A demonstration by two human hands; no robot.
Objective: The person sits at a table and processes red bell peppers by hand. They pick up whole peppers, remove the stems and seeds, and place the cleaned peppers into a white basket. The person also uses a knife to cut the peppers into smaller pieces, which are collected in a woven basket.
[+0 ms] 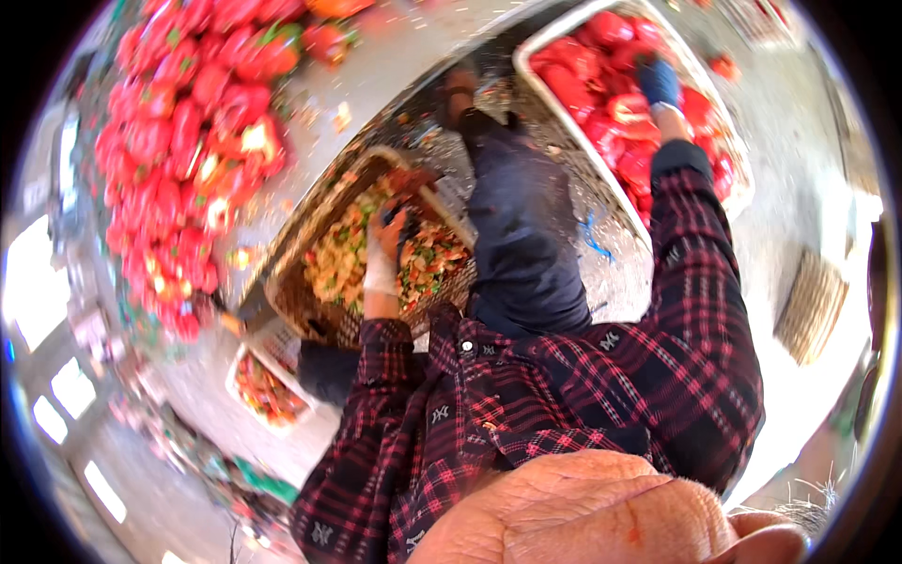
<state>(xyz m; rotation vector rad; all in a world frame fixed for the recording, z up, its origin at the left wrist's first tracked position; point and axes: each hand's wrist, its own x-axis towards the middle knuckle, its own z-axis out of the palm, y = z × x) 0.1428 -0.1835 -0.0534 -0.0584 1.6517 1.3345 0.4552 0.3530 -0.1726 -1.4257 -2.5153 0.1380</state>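
Note:
My left hand [387,229], with a white wrap at the wrist and something dark along its fingers, is over a brown basket [282,299]. Pepper cores and trimmings [338,264] lie in that basket. A blurred dark red thing [410,181] shows just beyond the fingers; whether the hand grips it is unclear. Off to the right, my right hand [660,83] wears a blue glove and reaches into a white crate [590,151]. Red peppers [629,109] fill the crate around it. The right fingertips are blurred among them, so their grip is hidden.
A large heap of red peppers [169,141] spreads over the floor at left. A smaller white crate [306,409] holds reddish pepper pieces. Blue string [595,238] lies beside my leg [525,233]. A brown flat stack [812,307] is at far right.

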